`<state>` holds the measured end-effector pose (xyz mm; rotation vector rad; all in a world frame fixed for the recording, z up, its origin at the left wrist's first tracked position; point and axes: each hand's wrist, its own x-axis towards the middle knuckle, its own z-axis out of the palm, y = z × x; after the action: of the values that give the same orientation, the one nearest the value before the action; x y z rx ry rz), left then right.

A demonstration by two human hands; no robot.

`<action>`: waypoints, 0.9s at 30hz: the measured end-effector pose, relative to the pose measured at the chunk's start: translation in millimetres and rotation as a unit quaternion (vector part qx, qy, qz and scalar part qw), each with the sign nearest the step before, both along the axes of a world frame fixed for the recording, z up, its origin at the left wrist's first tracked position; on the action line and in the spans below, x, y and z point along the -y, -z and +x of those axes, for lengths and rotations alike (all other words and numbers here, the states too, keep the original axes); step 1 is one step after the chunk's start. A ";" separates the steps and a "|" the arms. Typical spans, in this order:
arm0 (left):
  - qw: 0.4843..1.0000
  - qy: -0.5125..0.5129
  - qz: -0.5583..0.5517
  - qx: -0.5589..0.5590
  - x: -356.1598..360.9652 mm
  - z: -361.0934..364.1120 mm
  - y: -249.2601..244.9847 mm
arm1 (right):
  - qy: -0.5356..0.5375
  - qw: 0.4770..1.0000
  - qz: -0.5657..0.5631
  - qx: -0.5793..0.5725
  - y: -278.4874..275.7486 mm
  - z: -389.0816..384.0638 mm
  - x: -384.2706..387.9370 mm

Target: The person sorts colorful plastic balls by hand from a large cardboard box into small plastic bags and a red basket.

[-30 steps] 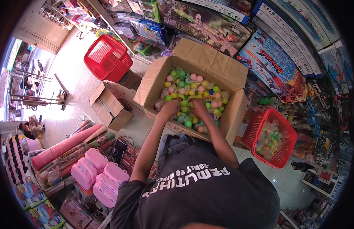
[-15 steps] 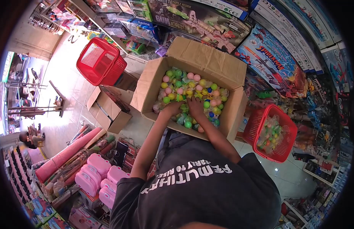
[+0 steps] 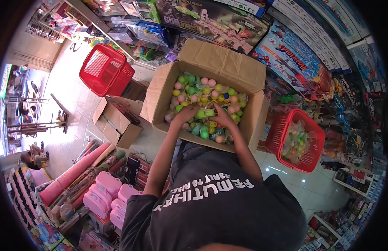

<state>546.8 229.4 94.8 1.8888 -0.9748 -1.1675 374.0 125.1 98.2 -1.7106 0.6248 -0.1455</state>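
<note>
My left hand [image 3: 187, 114] and my right hand [image 3: 221, 115] are inside an open cardboard box [image 3: 261, 119]. A lime-green plastic object [image 3: 205, 113] lies between them, its ends gripped by the fingers of both hands; its exact kind does not show. Around and beneath it the box is filled with small coloured balls [image 3: 194, 98] in green, yellow, pink and blue, many in clear plastic wrapping. The box flaps are folded outward, and its near side stands against my body.
A red basket [image 3: 101, 69] stands beyond a smaller cardboard box [image 3: 116, 121] at left. Another red basket [image 3: 300, 167] at right holds bagged balls. Pink cases [image 3: 98, 198] and rolled goods [image 3: 77, 171] sit lower left. Boxed toys [image 3: 286, 58] line the far shelves. A person [image 3: 34, 156] sits far left.
My hands have drawn slightly apart, and the lime-green object now shows between them. The view has shifted a little.
</note>
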 end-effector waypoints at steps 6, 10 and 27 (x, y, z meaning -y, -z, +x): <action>0.997 0.033 -0.022 -0.067 6.9 1.4 -22.1 | 0.012 0.989 0.117 0.094 -14.6 11.9 -3.7; 0.995 -0.019 -0.099 0.009 2.8 -0.3 -29.0 | 0.074 0.973 0.188 0.108 2.2 21.0 5.6; 0.975 -0.069 -0.112 0.177 -2.6 3.0 -16.0 | 0.032 0.906 -0.325 -0.269 24.2 16.9 8.9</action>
<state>549.8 231.9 110.8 1.9786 -1.0930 -0.6210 390.9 116.2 74.1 -2.4074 1.1321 0.0957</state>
